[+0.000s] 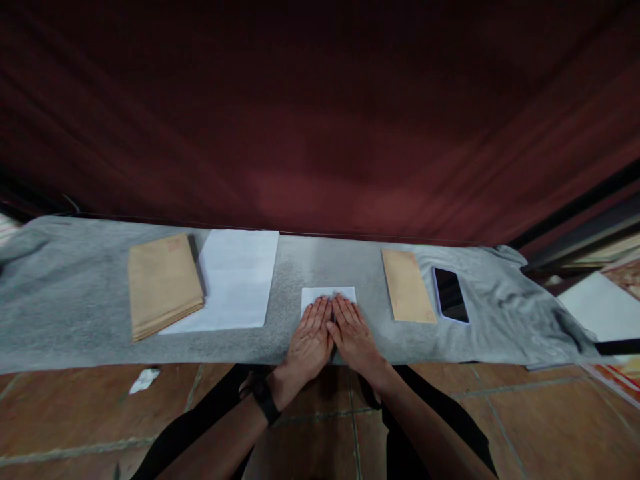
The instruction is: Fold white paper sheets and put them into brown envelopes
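A small piece of white paper (311, 293) lies on the grey cloth in front of me, mostly covered by my hands. My left hand (311, 337) presses flat on its left part, fingers stretched forward. Beside it, my right hand (353, 335) lies flat on the right part, its thumb touching the left hand. Neither hand grips anything. Whether the paper is folded is hard to tell under the palms. To the right lies a single brown envelope (407, 285). At the left, white sheets (243, 277) lie partly under a stack of brown envelopes (163, 283).
A phone (451, 295) with a pale purple edge lies right of the single envelope. The grey cloth (345, 257) covers a long, narrow surface, with a dark red curtain (320, 147) behind it. A crumpled white scrap (145, 380) is on the tiled floor (80, 413).
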`<action>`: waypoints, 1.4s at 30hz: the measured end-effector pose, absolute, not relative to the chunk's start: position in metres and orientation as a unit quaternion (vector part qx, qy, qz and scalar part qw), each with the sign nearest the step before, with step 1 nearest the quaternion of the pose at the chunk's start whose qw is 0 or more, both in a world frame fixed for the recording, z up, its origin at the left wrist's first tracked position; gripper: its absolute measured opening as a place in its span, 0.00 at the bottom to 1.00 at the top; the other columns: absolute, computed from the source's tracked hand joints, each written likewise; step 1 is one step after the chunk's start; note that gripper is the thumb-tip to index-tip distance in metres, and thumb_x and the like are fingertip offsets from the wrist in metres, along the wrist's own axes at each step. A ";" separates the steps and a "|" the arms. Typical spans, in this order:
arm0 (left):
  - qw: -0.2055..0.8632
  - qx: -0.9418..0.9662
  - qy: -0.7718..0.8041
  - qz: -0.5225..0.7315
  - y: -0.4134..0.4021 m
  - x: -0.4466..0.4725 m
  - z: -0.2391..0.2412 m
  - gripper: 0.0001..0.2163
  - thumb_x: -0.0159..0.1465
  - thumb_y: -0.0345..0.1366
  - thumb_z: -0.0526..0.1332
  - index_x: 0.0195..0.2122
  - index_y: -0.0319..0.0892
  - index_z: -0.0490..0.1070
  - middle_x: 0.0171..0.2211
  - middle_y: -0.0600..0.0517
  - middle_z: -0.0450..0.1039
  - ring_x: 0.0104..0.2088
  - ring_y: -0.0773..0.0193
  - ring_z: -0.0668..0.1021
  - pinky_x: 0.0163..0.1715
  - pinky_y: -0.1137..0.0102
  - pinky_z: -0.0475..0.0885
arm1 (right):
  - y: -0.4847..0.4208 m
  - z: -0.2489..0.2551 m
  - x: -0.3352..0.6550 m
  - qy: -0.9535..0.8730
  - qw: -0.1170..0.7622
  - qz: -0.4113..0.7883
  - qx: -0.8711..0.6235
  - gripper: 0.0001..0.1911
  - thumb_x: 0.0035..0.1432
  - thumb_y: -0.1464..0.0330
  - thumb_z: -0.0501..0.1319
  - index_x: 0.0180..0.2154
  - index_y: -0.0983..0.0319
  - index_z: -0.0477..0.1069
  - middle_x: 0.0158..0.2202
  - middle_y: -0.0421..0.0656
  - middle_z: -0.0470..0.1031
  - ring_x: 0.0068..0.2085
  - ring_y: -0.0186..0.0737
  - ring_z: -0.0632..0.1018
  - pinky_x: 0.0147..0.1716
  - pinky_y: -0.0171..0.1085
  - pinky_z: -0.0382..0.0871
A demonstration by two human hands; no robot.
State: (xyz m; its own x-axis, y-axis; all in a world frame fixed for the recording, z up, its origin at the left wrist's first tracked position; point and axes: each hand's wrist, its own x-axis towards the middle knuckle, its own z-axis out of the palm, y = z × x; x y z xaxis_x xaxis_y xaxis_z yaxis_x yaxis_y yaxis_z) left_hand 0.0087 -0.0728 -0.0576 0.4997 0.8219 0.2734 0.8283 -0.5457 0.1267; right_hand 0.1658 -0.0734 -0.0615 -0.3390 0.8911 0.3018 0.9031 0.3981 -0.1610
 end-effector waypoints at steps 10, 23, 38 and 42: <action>0.023 -0.837 -0.527 -0.142 -0.076 -0.002 -0.059 0.29 0.72 0.39 0.47 0.71 0.30 0.46 0.71 0.36 0.51 0.72 0.52 0.53 0.68 0.53 0.57 | -0.074 -0.068 0.173 -0.791 0.147 -0.044 -0.592 0.33 0.73 0.60 0.47 0.71 0.71 0.48 0.71 0.56 0.52 0.71 0.50 0.58 0.68 0.50 0.51; 0.035 -0.807 -0.580 -0.103 -0.086 -0.010 -0.057 0.29 0.73 0.43 0.46 0.69 0.27 0.53 0.70 0.34 0.53 0.71 0.50 0.55 0.69 0.53 0.56 | -0.077 -0.067 0.179 -0.747 0.167 -0.056 -0.641 0.33 0.72 0.59 0.47 0.68 0.77 0.55 0.68 0.62 0.58 0.69 0.55 0.61 0.67 0.54 0.53; -0.014 -0.809 -0.582 -0.085 -0.065 0.027 -0.045 0.28 0.74 0.43 0.41 0.69 0.31 0.55 0.69 0.39 0.56 0.71 0.54 0.57 0.68 0.56 0.57 | -0.084 -0.058 0.165 -0.832 0.143 0.049 -0.534 0.26 0.72 0.70 0.44 0.68 0.66 0.58 0.70 0.50 0.55 0.70 0.44 0.58 0.69 0.49 0.51; 0.016 -0.794 -0.599 -0.102 -0.062 0.016 -0.050 0.28 0.74 0.44 0.42 0.70 0.32 0.54 0.69 0.38 0.56 0.71 0.53 0.57 0.68 0.53 0.57 | -0.082 -0.058 0.171 -0.821 0.142 0.047 -0.551 0.27 0.73 0.65 0.44 0.68 0.66 0.57 0.71 0.50 0.54 0.71 0.44 0.58 0.69 0.48 0.52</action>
